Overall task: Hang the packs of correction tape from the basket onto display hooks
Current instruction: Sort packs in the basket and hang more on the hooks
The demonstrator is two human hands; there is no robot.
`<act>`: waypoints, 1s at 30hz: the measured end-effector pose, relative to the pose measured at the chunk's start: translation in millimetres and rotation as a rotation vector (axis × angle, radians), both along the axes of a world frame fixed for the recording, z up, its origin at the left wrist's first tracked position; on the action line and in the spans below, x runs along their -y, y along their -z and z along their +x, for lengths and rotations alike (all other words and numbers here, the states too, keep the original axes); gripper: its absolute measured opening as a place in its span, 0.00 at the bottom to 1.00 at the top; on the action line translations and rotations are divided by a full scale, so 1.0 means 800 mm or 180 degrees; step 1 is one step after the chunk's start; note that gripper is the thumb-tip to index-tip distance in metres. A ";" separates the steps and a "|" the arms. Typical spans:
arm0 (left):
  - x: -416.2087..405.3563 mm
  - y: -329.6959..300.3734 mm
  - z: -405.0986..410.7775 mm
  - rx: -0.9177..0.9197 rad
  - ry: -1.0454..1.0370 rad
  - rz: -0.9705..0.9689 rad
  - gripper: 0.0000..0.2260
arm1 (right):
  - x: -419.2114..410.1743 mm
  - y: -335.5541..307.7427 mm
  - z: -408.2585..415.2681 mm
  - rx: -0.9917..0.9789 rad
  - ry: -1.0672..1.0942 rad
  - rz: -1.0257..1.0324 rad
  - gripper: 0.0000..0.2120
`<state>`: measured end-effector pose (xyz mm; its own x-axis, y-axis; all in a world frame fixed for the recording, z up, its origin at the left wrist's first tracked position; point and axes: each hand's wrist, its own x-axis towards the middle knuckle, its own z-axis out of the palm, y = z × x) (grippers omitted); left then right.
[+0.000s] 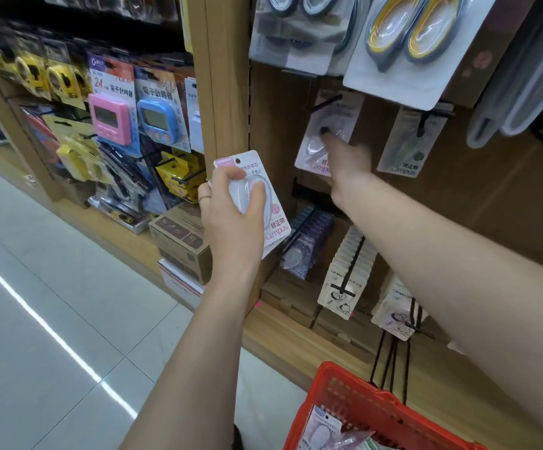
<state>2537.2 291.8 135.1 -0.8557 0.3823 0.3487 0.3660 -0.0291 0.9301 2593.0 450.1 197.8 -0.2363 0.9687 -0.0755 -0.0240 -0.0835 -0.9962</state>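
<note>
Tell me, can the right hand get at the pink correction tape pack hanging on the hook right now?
Probably yes. The right hand is already at the pink hanging pack, blurred, with nothing between them. The left hand holds another pink pack off to the side, clear of it.

free: bare panel point(491, 190) right of green pack point(409, 141) | blocked: scissor packs point(403, 43) overhang hooks from above

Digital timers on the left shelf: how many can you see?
2. A pink timer hangs on the left shelf bay, and a blue timer hangs just right of it. More may sit hidden behind them on the same hooks.
</note>
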 end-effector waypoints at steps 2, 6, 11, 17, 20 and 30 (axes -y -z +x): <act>-0.005 -0.001 0.001 0.0034 0.0100 0.0026 0.07 | -0.026 -0.003 -0.003 0.0302 -0.0204 -0.0053 0.15; -0.012 0.001 0.003 0.0009 0.0331 0.0056 0.08 | -0.051 -0.006 0.000 0.0268 -0.0418 -0.0122 0.26; -0.014 -0.001 0.003 0.0259 0.0410 0.0228 0.11 | -0.014 0.013 0.006 0.0274 -0.0398 -0.0559 0.31; -0.008 -0.005 0.000 0.0415 0.0383 0.0445 0.19 | 0.066 0.048 0.039 0.0222 -0.1374 -0.0031 0.18; -0.004 -0.009 -0.001 0.0647 0.0501 0.0590 0.26 | 0.081 0.045 0.051 0.0238 -0.1701 0.0263 0.14; -0.003 -0.012 -0.007 0.1030 0.0468 0.0751 0.17 | 0.084 0.031 0.070 -0.0120 -0.1714 0.0287 0.08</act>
<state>2531.9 294.1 145.0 -0.8777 0.4504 0.1638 0.0325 -0.2850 0.9580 2649.0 382.8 173.3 -0.7015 0.7123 0.0203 -0.0374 -0.0083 -0.9993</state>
